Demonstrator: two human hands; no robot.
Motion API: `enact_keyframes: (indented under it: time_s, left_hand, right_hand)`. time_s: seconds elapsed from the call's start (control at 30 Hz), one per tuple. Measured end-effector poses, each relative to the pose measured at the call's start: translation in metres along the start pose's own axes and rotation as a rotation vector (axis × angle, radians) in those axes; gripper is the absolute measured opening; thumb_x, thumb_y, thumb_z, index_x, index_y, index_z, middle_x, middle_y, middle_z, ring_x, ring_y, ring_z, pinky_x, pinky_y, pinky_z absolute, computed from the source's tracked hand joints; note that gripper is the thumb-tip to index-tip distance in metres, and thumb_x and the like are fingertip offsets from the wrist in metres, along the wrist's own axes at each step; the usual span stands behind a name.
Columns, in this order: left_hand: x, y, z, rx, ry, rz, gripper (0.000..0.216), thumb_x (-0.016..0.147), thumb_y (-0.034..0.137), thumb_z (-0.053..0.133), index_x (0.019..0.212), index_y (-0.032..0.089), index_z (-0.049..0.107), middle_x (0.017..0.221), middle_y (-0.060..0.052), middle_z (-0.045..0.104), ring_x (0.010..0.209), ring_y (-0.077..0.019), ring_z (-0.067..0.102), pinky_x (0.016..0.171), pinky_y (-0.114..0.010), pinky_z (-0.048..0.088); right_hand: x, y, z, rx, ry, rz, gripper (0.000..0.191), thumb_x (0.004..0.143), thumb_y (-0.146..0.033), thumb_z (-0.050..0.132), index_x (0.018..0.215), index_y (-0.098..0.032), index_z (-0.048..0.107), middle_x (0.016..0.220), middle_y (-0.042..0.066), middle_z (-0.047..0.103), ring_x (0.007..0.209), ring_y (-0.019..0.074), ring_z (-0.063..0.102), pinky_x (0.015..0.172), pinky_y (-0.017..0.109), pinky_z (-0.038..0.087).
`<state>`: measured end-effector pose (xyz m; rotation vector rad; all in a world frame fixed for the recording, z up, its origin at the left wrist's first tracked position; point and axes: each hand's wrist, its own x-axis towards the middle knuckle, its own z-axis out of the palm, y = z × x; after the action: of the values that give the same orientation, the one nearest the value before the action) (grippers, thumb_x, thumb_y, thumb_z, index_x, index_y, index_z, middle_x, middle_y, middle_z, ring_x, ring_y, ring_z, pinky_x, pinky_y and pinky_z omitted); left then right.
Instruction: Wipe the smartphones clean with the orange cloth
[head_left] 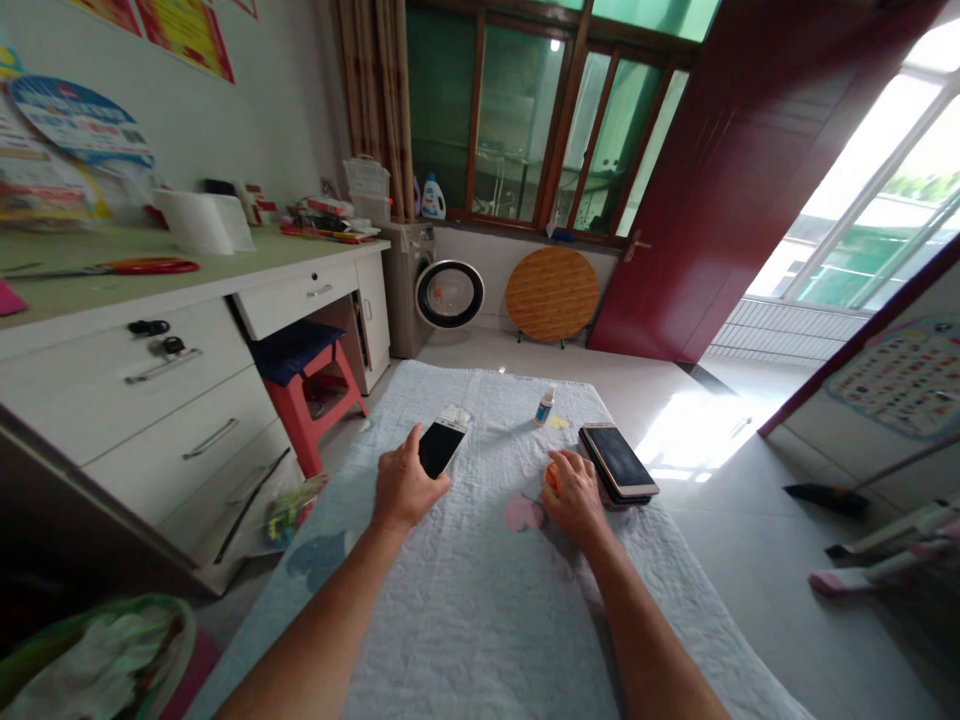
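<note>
My left hand grips a smartphone with a dark screen and holds it just above a pale quilted cloth that covers a table. My right hand rests on the cloth with its fingers curled over a small orange thing, mostly hidden. Right beside that hand lies a stack of phones, the top one gold-edged with a black screen. A small bottle with a blue label stands farther back on the cloth, next to a yellow scrap.
A white desk with drawers runs along the left, with a red stool under it. A washing machine and a round wooden board stand at the far wall. A dark red door is open on the right. A basket sits at lower left.
</note>
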<state>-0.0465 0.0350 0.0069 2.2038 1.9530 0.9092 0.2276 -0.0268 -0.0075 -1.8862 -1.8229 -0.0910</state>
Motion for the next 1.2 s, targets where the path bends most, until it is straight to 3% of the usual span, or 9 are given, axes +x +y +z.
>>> enact_keyframes:
  time_s: [0.17,0.3,0.5,0.63,0.8,0.93,1.03,1.2]
  left_hand:
    - [-0.012,0.019,0.01,-0.049,-0.066,0.107,0.082,0.063,0.028,0.066,0.138,0.012,0.036,0.114,-0.012,0.066,0.101,-0.029,0.063,0.093,-0.036,0.043]
    - [-0.014,0.025,0.017,-0.02,-0.104,0.107,0.082,0.064,0.028,0.066,0.138,0.014,0.036,0.117,-0.012,0.064,0.102,-0.0288,0.061,0.095,-0.037,0.04]
    - [-0.015,0.023,0.021,0.025,-0.143,0.07,0.08,0.066,0.028,0.067,0.138,0.015,0.036,0.115,-0.012,0.064,0.104,-0.028,0.061,0.095,-0.036,0.037]
    - [-0.016,0.023,0.021,0.043,-0.143,0.084,0.072,0.068,0.027,0.064,0.135,0.014,0.04,0.118,-0.013,0.062,0.109,-0.0285,0.058,0.095,-0.037,0.037]
    - [-0.018,0.021,0.022,0.028,-0.156,0.104,0.06,0.072,0.03,0.066,0.127,0.015,0.048,0.121,-0.014,0.06,0.111,-0.0301,0.057,0.095,-0.04,0.04]
    - [-0.019,0.018,0.022,-0.065,-0.155,0.144,0.062,0.071,0.039,0.072,0.124,0.014,0.053,0.123,-0.015,0.06,0.112,-0.0307,0.057,0.096,-0.041,0.043]
    - [-0.019,0.018,0.023,-0.188,-0.158,0.178,0.054,0.074,0.038,0.072,0.12,0.015,0.056,0.12,-0.013,0.063,0.11,-0.0286,0.059,0.095,-0.039,0.046]
    - [-0.022,0.028,0.018,-0.334,-0.067,0.344,0.034,0.079,0.025,0.067,0.113,0.018,0.061,0.117,-0.01,0.065,0.109,-0.0263,0.059,0.097,-0.042,0.045]
  right_hand:
    - [-0.002,0.003,-0.001,-0.076,-0.074,0.053,0.058,0.075,-0.024,0.052,0.132,-0.015,0.05,0.129,0.014,0.051,0.115,0.0302,0.044,0.099,0.043,0.035]
    - [-0.003,0.002,-0.004,-0.11,-0.126,0.077,0.055,0.077,-0.027,0.053,0.13,-0.015,0.052,0.121,0.014,0.055,0.109,0.0296,0.046,0.094,0.04,0.036]
    - [-0.005,-0.002,-0.011,-0.107,-0.221,0.077,0.034,0.083,-0.033,0.054,0.114,-0.025,0.062,0.104,0.008,0.058,0.094,0.0239,0.051,0.086,0.035,0.037]
    - [-0.004,-0.003,-0.013,-0.076,-0.206,0.046,0.023,0.087,-0.03,0.051,0.103,-0.025,0.067,0.1,0.008,0.058,0.09,0.0211,0.052,0.082,0.031,0.038]
    - [0.002,-0.009,-0.011,0.232,-0.157,0.029,0.023,0.087,-0.024,0.045,0.084,-0.019,0.068,0.086,0.006,0.062,0.08,0.0167,0.057,0.074,0.025,0.041]
    - [0.003,-0.02,-0.007,0.563,-0.066,0.141,0.024,0.086,-0.034,0.048,0.096,-0.018,0.062,0.083,0.004,0.065,0.07,0.0154,0.059,0.064,0.025,0.044]
    - [0.001,-0.026,0.0,0.796,-0.084,0.268,0.03,0.083,-0.046,0.051,0.098,-0.02,0.053,0.075,0.0,0.063,0.057,0.0136,0.056,0.049,0.023,0.042]
    - [0.0,-0.033,0.006,1.163,-0.195,0.4,0.039,0.074,-0.053,0.06,0.092,-0.023,0.042,0.07,-0.005,0.057,0.05,0.0136,0.058,0.04,0.022,0.042]
